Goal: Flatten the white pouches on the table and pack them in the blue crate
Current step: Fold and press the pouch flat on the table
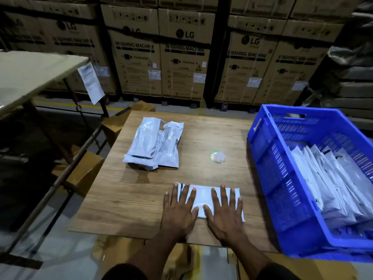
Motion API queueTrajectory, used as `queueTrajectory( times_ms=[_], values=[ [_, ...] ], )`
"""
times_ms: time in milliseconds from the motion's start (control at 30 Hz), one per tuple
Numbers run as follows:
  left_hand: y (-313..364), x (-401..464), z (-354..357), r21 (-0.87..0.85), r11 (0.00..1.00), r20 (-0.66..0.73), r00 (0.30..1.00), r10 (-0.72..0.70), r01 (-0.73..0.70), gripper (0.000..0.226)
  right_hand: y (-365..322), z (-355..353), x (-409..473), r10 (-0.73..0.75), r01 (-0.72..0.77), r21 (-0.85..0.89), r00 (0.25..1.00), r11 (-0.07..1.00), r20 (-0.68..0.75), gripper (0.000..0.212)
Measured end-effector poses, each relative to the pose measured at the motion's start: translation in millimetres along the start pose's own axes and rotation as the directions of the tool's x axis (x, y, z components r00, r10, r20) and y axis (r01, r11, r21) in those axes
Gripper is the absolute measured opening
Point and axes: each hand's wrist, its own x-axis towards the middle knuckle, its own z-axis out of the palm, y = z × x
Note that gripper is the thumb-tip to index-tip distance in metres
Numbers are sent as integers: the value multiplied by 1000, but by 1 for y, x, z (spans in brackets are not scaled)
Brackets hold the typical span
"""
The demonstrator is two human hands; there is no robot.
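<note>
- The table (125,199) is a square wood-grain board; its near edge runs just under both wrists, and its right edge meets the wall of the crate (268,178).
- Bare board lies open to the left of the hands and between the pressed pouch and the pile farther back.
- The pouch (203,196) lies flat and crosswise near the table's front edge, white, glossy plastic, rectangular, with a dark strip at its left end.
- The left hand (178,211) lies palm down on the pouch's left part, fingers straight and spread, gripping nothing; its little finger rests off the pouch on the wood.
- The right hand (226,213) lies palm down on the right part, fingers likewise straight and spread, holding nothing.
- A strip of the pouch shows between the two thumbs, and its right edge sticks out just past the right hand.
- The pile (153,142) of puffy, crinkled white pouches sits toward the table's far left, well apart from the hands.
- A small round lid (217,156) with clear wrap lies between the pile and the crate.
- The crate is blue slotted plastic with a handle slot in its far wall; flattened pouches (327,178) stand in a leaning row inside.
</note>
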Motion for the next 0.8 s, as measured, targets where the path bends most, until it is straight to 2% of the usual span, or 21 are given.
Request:
queueTrajectory(
  times_ms=[133,333,400,467,533,633,800],
  values=[
    [-2,1,0,21,1000,22,1000,12,-12,66,13,-2,0,14,-14,-1,1000,1000,-18,70],
    [1,11,-7,49,998,30,999,30,-31,65,7,-12,6,26,-25,-7,994,1000,107,73],
    [4,18,-9,71,993,66,994,90,-94,58,-7,-23,11,-48,50,-45,997,998,52,67],
    [6,26,-11,76,987,118,984,133,-142,55,-21,-23,14,-175,179,-47,982,983,69,62],
    [5,28,-11,85,984,148,978,145,-159,56,-33,-18,16,-240,242,-4,966,970,99,62],
    [-3,27,-3,104,984,96,986,133,-143,56,-37,-12,18,-224,223,13,970,975,97,61],
    [-6,22,5,29,998,47,997,59,-60,57,-33,-6,15,-200,200,7,976,980,88,60]
  ],
)
